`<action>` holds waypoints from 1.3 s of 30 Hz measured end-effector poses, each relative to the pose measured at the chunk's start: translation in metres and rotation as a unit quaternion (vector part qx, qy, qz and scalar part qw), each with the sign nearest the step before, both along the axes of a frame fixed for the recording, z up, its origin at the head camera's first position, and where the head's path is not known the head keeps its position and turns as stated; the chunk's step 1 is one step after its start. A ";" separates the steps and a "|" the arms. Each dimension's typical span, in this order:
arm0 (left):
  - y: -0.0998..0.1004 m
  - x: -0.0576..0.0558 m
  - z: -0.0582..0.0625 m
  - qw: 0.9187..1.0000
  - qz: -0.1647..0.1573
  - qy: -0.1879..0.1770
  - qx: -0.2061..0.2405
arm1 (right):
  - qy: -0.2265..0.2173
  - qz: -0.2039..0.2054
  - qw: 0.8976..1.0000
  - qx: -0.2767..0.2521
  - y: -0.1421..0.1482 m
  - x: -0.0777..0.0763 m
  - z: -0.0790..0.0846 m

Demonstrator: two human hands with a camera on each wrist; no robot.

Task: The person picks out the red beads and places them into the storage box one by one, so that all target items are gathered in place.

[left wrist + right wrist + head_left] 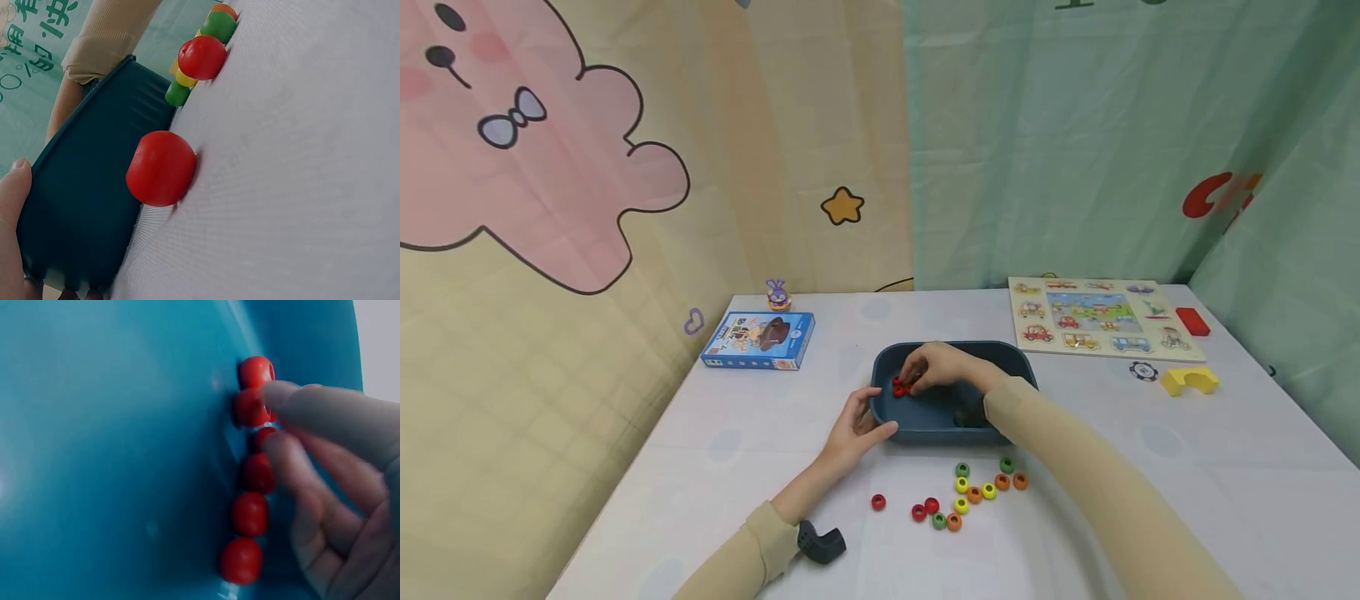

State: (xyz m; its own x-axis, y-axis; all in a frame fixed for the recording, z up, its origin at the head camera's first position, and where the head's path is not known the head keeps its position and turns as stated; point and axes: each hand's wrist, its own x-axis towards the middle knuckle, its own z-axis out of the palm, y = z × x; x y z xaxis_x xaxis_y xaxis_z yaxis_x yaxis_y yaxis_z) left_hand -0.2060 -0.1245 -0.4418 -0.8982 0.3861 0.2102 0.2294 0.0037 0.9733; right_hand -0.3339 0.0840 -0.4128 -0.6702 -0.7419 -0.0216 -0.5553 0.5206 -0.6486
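Note:
A dark blue tray stands mid-table, its left front corner held by my left hand. The thumb lies along the front wall, the fingers round the left end. Over the tray, my right hand reaches down to several red beads lined up along the tray's edge. In the right wrist view two fingertips are spread at the upper beads of that row; I cannot tell whether they pinch one. In front of the tray lie loose beads: red, green, yellow and orange.
A blue picture box and a small purple toy figure are at the back left. At the back right lies a vehicle puzzle board, with a red block, a patterned round chip and a yellow arch block near it.

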 end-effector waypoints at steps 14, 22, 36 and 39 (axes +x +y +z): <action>-0.001 0.000 0.002 1.000 0.012 0.004 -0.015 | 0.098 0.027 0.989 -0.107 0.034 0.054 0.082; -0.001 -0.001 0.000 1.000 0.009 0.025 -0.002 | 0.076 0.122 0.979 -0.143 0.041 0.113 0.065; 0.000 -0.001 0.002 0.999 0.013 0.025 -0.019 | -0.031 0.124 0.987 -0.092 0.029 0.145 -0.003; 0.000 0.000 0.001 0.999 0.016 0.023 -0.020 | -0.036 0.119 0.989 -0.084 0.028 0.146 -0.010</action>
